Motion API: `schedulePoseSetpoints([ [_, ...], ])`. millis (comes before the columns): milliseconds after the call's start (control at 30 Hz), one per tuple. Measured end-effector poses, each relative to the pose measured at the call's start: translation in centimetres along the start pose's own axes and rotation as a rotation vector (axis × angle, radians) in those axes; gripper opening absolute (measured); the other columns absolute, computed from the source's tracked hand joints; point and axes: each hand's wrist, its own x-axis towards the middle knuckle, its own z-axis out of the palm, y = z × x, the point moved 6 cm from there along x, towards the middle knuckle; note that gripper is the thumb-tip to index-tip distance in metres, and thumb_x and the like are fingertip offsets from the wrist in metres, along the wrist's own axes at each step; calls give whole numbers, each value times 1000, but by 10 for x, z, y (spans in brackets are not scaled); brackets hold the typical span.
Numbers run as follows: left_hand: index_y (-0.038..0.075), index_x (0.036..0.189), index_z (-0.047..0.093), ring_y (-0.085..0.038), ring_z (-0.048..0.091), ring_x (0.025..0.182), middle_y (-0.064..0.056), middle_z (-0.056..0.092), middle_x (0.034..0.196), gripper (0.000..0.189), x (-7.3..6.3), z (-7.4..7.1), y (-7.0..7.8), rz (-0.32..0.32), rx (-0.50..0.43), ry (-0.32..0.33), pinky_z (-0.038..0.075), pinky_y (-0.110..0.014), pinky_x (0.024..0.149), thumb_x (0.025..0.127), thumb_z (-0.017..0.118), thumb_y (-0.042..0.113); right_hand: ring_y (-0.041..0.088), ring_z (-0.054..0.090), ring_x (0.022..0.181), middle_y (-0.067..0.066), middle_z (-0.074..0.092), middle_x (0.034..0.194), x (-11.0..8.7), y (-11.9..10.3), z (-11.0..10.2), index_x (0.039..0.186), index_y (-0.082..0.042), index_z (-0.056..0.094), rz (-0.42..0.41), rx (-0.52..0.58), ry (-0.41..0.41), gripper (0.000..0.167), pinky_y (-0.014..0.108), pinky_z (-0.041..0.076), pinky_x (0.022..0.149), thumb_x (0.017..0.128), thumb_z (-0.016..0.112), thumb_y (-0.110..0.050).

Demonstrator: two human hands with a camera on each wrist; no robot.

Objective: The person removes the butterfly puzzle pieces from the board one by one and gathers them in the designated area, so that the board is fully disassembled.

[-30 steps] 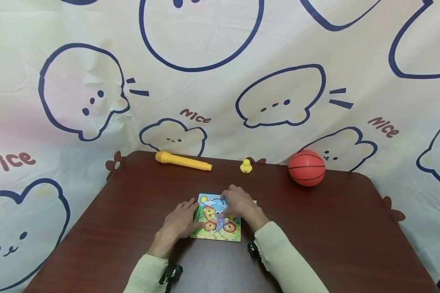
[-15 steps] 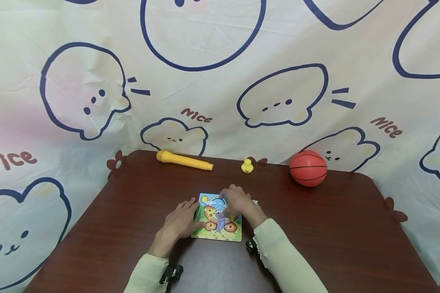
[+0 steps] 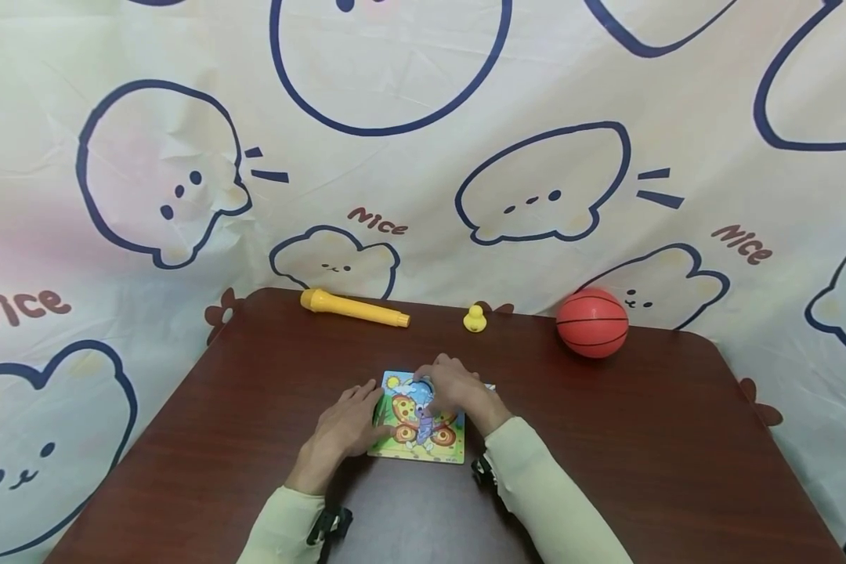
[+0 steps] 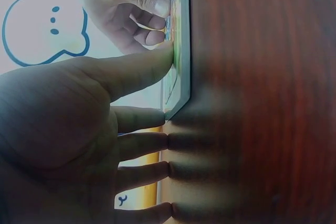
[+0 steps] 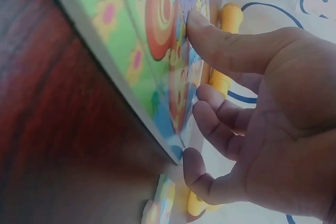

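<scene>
A jigsaw board [image 3: 416,452] with a butterfly picture lies flat on the table. My left hand [image 3: 348,427] rests at its left edge with the fingers stretched out. In the left wrist view the left thumb [image 4: 152,69] lies on the board's face, and the other fingertips touch the tabletop beside its corner. Over the upper right of the board is my right hand [image 3: 458,392], its bent fingertips and thumb on the picture, spread apart. That hand covers part of the butterfly. A loose puzzle piece [image 5: 160,200] lies on the table just off the board's corner.
Along the back edge of the brown table [image 3: 641,454] lie a yellow microphone-shaped toy [image 3: 356,309], a small yellow duck [image 3: 475,319] and a red basketball [image 3: 592,323]. A cartoon-printed cloth [image 3: 423,180] hangs behind.
My right hand has shifted slightly to the left over the board, its fingertips still on the picture. The left hand stays in place.
</scene>
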Motion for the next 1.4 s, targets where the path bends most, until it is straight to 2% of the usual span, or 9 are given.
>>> schedulePoseSetpoints([
  [333,9,145,43,-37,33,142,-14,34,156,75,1,1,0,-4,5,-4,35,-57,110,85,69,46,23,43,109,4,49,121,5,-2,1,127,-34,61,2,-5,-24,56,59,41,97,77,83,-25],
  [500,9,145,44,-37,33,142,-14,35,156,75,1,1,1,1,4,-4,36,-57,109,85,69,46,23,43,110,2,49,123,5,0,1,110,-32,68,-7,42,-8,40,62,40,96,75,84,-23],
  [567,9,145,44,-38,33,142,-14,35,156,75,1,1,1,5,6,-2,36,-57,109,85,69,46,22,44,110,3,48,124,4,1,1,111,-30,68,-7,61,2,41,59,41,94,74,85,-23],
  [733,9,145,44,-38,33,142,-14,35,156,74,2,-1,0,4,2,0,36,-57,109,85,70,45,22,45,110,4,48,128,5,1,1,127,-31,62,-7,53,7,58,57,44,92,74,85,-26],
  [933,9,145,44,-38,33,142,-14,34,156,75,2,0,-1,-3,-5,-2,35,-57,110,85,69,46,21,45,107,3,48,125,6,-2,-1,129,-34,61,0,0,-29,57,57,44,95,76,83,-28],
  [1100,10,145,44,-38,32,143,-14,34,156,75,2,1,-2,-10,-6,0,34,-57,110,85,70,47,21,45,107,2,49,123,7,-4,-2,128,-34,62,-12,-19,-27,58,59,42,97,75,84,-28],
  [1400,10,145,44,-37,33,142,-14,34,156,75,2,1,-1,-7,-16,1,35,-58,110,85,70,47,22,45,109,2,51,122,13,-2,-5,119,-30,65,-32,14,-38,54,57,42,95,70,87,-27],
])
